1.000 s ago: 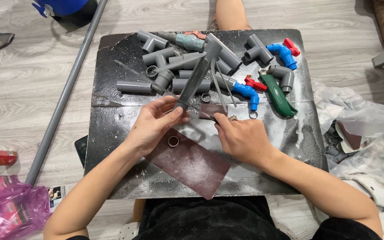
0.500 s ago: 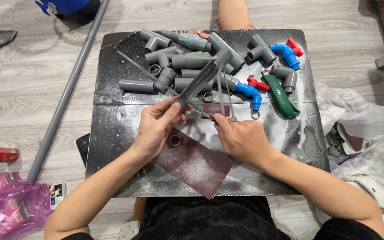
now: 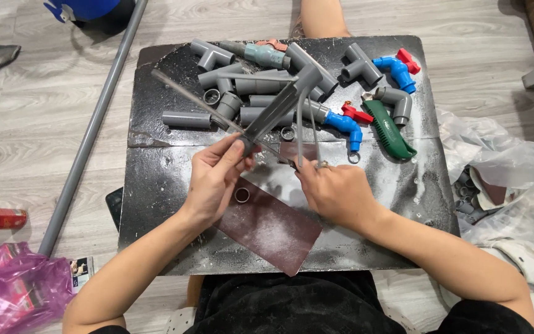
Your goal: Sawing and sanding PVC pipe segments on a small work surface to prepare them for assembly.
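Your left hand (image 3: pixel 214 179) has its fingers closed around the near end of a flat grey metal blade (image 3: pixel 276 110), which slants up and away over the black board (image 3: pixel 156 185) toward the pile of grey pipe fittings (image 3: pixel 236 83). Your right hand (image 3: pixel 335 188) is curled shut on the near ends of two thin grey rods (image 3: pixel 307 133), which rise almost straight up from it; a small ring sits at its knuckles, though how it is held I cannot tell.

Against the picture from a second ago, the blade has swung: its far end now points further toward the board's far right, and your left hand sits slightly higher and nearer the board's middle. The rods have straightened from a lean to near upright. Judging by this, you are working the pieces against each other rather than setting them down.

The brown sheet of sandpaper (image 3: pixel 270 226) lies on the board's near half as before, a small grey ring (image 3: pixel 241 195) on its left corner. The green-handled tool (image 3: pixel 389 128) and blue tap (image 3: pixel 345 124) rest at the board's right, unmoved.
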